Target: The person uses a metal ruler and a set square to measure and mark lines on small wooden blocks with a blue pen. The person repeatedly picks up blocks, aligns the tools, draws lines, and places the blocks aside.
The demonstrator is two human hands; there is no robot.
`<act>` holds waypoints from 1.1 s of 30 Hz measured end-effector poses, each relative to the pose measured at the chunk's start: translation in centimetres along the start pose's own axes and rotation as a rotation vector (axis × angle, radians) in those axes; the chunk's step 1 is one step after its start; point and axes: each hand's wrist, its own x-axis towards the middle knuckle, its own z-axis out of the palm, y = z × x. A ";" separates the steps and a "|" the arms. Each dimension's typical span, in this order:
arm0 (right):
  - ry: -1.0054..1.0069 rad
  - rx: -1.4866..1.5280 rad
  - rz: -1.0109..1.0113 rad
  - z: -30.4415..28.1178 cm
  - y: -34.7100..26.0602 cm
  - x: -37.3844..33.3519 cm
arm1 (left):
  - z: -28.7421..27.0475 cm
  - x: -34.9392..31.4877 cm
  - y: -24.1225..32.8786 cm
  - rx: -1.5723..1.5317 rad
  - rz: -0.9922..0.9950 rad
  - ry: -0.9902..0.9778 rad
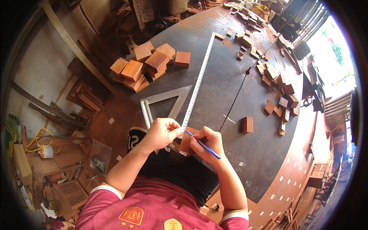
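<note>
Near the table's front edge, my left hand (165,133) is closed, pinching the near end of a long steel ruler (199,76). The ruler slants away across the dark table. My right hand (209,143) grips a blue pen (207,148), its tip close to the ruler's near end. Beneath both hands a reddish wooden block (185,146) shows in part; the fingers hide the rest. Just beyond my left hand lies a metal triangle square (165,96), flat on the table.
A pile of wooden blocks (132,70) sits at the left edge, with one block (183,59) apart from it. Another block (247,124) stands right of my hands. Several offcuts (269,73) spread along the right side. A dark seam (238,93) crosses the table (226,76).
</note>
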 end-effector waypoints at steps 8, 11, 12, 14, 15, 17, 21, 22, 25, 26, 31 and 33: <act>0.033 -0.043 -0.023 0.2 0.3 0.0 | 0.0 0.1 0.0 0.000 -0.007 0.000; 0.035 -0.055 -0.056 0.2 -0.1 0.1 | 0.0 0.1 -0.2 0.002 0.005 0.001; 0.035 -0.056 -0.054 0.1 -0.1 0.1 | 0.0 0.0 0.0 -0.006 0.005 0.002; 0.035 -0.057 -0.051 0.1 -0.1 0.1 | 0.0 0.0 0.0 -0.011 0.002 0.004; 0.037 -0.060 -0.039 0.2 0.0 0.0 | 0.0 0.0 -0.1 -0.010 -0.001 0.003; 0.041 -0.063 -0.017 0.2 0.1 -0.1 | 0.0 0.0 -0.1 -0.010 -0.005 0.007; 0.057 -0.013 -0.040 -0.2 0.3 -0.2 | 0.1 0.4 -0.4 -0.037 0.003 0.006; 0.094 0.012 -0.062 -0.3 0.6 0.0 | -0.1 0.5 -0.1 -0.048 0.009 0.002; 0.193 0.147 -0.080 -1.2 0.8 0.3 | -0.4 1.5 1.8 0.052 0.042 0.002; 0.238 0.265 -0.026 -1.4 0.4 0.4 | -0.7 2.2 2.6 0.083 0.046 -0.009; 0.180 -0.244 -0.307 -2.8 1.6 0.0 | -0.7 5.3 3.3 0.317 0.345 0.273; 0.032 -0.476 -0.404 -3.3 -0.2 -0.2 | -1.6 4.6 3.4 0.391 0.469 0.425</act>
